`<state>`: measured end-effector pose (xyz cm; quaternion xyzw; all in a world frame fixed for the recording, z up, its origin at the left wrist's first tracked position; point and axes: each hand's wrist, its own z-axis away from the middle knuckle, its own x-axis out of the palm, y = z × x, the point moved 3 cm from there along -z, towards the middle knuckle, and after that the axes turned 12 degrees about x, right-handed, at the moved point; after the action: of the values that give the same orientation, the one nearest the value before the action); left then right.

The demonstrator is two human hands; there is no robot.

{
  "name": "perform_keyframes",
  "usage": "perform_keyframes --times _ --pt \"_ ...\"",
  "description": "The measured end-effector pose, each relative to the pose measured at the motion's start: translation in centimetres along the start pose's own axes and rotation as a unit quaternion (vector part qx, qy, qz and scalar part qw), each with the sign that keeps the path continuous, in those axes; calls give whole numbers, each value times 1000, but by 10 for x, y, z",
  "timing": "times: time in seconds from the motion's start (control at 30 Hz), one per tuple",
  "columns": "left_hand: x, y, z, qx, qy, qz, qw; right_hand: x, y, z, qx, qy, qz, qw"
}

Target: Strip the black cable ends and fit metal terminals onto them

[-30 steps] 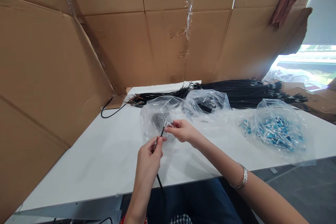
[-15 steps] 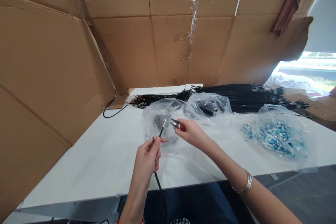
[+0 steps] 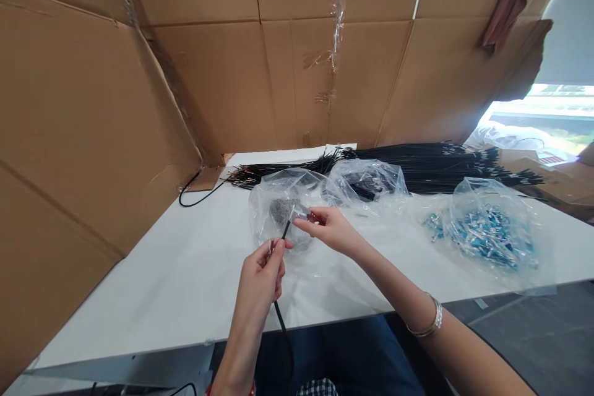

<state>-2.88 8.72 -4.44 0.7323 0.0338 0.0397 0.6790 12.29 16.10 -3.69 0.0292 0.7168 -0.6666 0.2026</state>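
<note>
Two hands over the white desk [image 3: 153, 284], both busy at one black cable [image 3: 280, 315]

Left hand [image 3: 260, 281]: fingers pinched shut around the cable just below its upper end. The cable runs down from that pinch, past the desk edge, toward the lap. Its tip [image 3: 288, 223] stands up and leans slightly right, above the fingers.

Right hand [image 3: 330, 230]: fingers closed around a small pair of snips [image 3: 304, 215] (red showing at the handle, metal blades pointing left). The blades sit right at the cable tip; whether they touch it or stand open around it cannot be told at this size. Silver bangles [image 3: 429, 322] on that wrist.

Behind the hands, touching the desk:
- clear plastic bag [image 3: 278, 198] with a grey clump [image 3: 281, 208] inside, directly behind the cable tip
- second clear bag [image 3: 366, 179], crumpled, just right of the first
- third clear bag [image 3: 492, 229], further right, well apart from the hands, holding small blue and silver parts [image 3: 482, 232]
- long bundle of black cables [image 3: 417, 164] lying across the back of the desk, ends fanned toward the left

Cardboard sheets [image 3: 93, 105] stand as walls at left and back, taped at the seams. One loose black cable [image 3: 195, 195] curls at the foot of the left wall
</note>
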Motion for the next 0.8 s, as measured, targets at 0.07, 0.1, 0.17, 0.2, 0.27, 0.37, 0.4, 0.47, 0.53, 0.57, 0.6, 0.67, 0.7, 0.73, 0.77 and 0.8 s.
perform_keyframes --times 0.07,0.1,0.17,0.2,0.27,0.37,0.4,0.47,0.53,0.57,0.6,0.67,0.7,0.73,0.77,0.8 --pt "1 -1 0 -1 2 1 1000 1 -2 1 -9 8 -6 1000" --pt "1 -1 0 -2 2 3 1000 2 -2 2 -14 13 -8 1000" --pt "1 -2 -1 -3 4 8 1000 4 -2 3 -25 14 -6 1000" --pt "1 -2 -1 -2 5 12 1000 5 -1 4 -30 13 -3 999" --pt "1 -2 -1 0 8 20 1000 6 1 5 -37 10 6 999" --pt "1 0 0 8 17 27 999 7 6 5 -42 6 25 999" --pt "0 1 0 12 22 29 999 7 9 5 -43 5 33 999" --pt "-1 3 2 21 29 30 999 6 14 4 -40 2 48 998" --pt "-2 4 3 28 32 29 999 4 19 2 -32 2 54 998" --pt "-3 4 3 33 32 27 999 3 21 2 -27 7 51 998" --pt "-3 4 3 37 33 23 998 2 23 1 -20 16 45 999" --pt "-2 4 3 47 34 15 998 0 23 1 -7 37 24 999" --pt "-2 4 3 52 35 11 998 -1 22 3 0 44 10 999" --pt "-1 4 3 56 37 8 998 -2 20 4 6 45 -3 999" --pt "0 5 3 58 38 5 998 -2 17 7 12 42 -17 999" --pt "0 5 3 59 39 3 997 -2 14 9 16 37 -31 999"
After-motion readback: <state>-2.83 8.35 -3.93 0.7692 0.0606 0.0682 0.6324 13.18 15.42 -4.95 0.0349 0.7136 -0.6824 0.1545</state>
